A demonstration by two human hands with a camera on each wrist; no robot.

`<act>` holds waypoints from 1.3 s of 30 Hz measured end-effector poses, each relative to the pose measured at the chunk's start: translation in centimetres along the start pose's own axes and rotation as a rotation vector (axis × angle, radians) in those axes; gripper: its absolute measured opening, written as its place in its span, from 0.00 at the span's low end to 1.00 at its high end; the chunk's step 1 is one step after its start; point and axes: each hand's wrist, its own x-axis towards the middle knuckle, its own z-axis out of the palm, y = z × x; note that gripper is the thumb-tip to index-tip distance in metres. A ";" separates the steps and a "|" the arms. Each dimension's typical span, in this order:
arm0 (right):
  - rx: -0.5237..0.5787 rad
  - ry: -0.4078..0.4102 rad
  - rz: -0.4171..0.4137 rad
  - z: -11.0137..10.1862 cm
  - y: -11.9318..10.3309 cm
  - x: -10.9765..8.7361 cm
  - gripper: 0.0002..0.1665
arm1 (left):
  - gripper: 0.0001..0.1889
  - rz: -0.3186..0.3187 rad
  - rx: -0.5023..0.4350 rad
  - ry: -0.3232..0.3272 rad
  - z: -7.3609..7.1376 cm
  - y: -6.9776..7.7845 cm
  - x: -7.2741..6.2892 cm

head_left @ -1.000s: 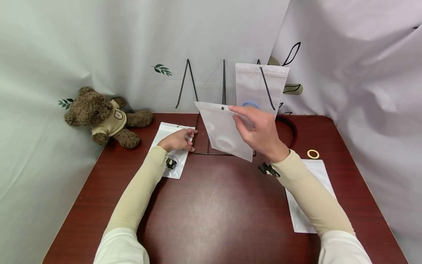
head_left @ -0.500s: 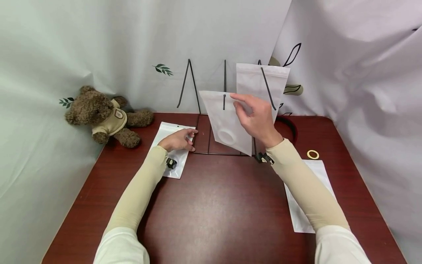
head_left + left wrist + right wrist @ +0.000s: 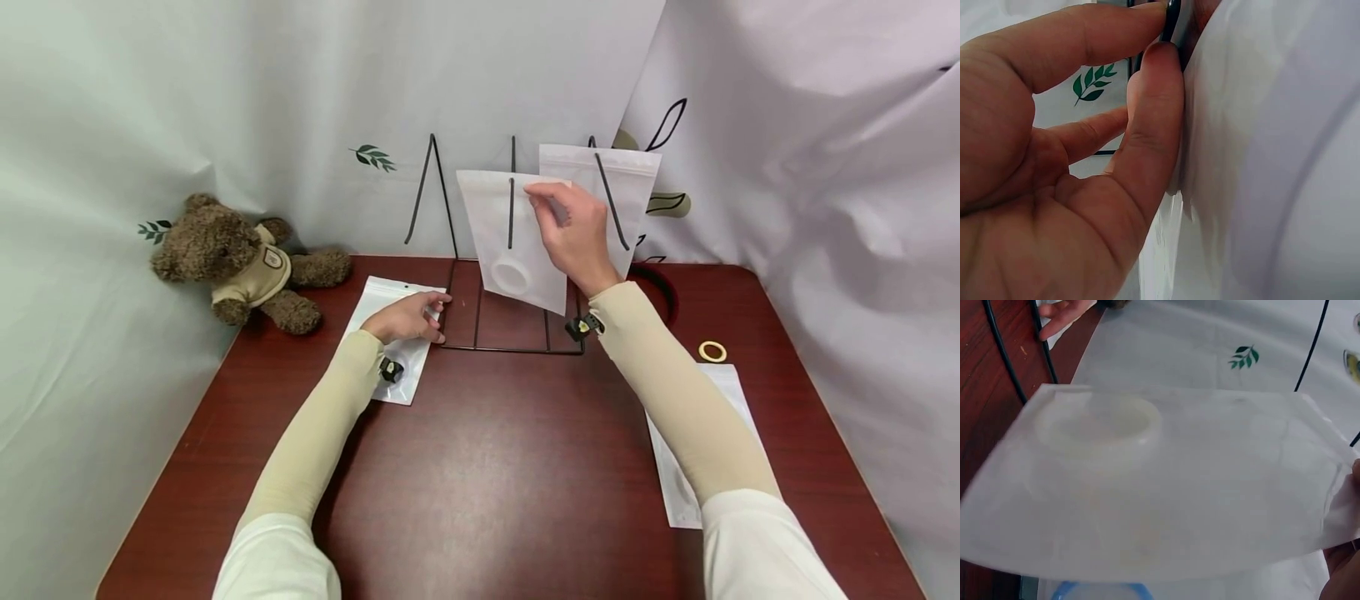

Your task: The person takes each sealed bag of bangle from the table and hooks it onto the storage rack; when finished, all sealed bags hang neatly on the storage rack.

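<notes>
My right hand [image 3: 573, 237] pinches the top edge of a white zip bag [image 3: 480, 208] between thumb and fingers. A pale ring [image 3: 510, 277] shows through that bag, which hangs tilted on the middle prong of a black wire display rack [image 3: 517, 350]; the prong's end passes out through the hole. In the right wrist view the bag [image 3: 1229, 481] fills most of the picture. My left hand [image 3: 405, 318] holds the left side of the rack's base wire [image 3: 1172, 19]. Under that hand lies another white zip bag [image 3: 386, 292], partly covered by the wrist.
On the right prong hangs a further white bag [image 3: 637, 179]; a blue ring [image 3: 1141, 589] shows at it. A yellow ring [image 3: 712, 352] and a white bag [image 3: 678, 492] lie at right. A dark round band [image 3: 660, 287] sits behind the rack, a teddy bear [image 3: 225, 258] at left.
My right hand has moved up and back with the zip bag, and the middle prong has come through its hole. The left hand stays at the rack.
</notes>
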 end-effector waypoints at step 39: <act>0.067 -0.063 0.297 -3.0 3.4 -3.3 0.20 | 0.47 0.031 -0.001 0.008 0.1 -0.1 -0.1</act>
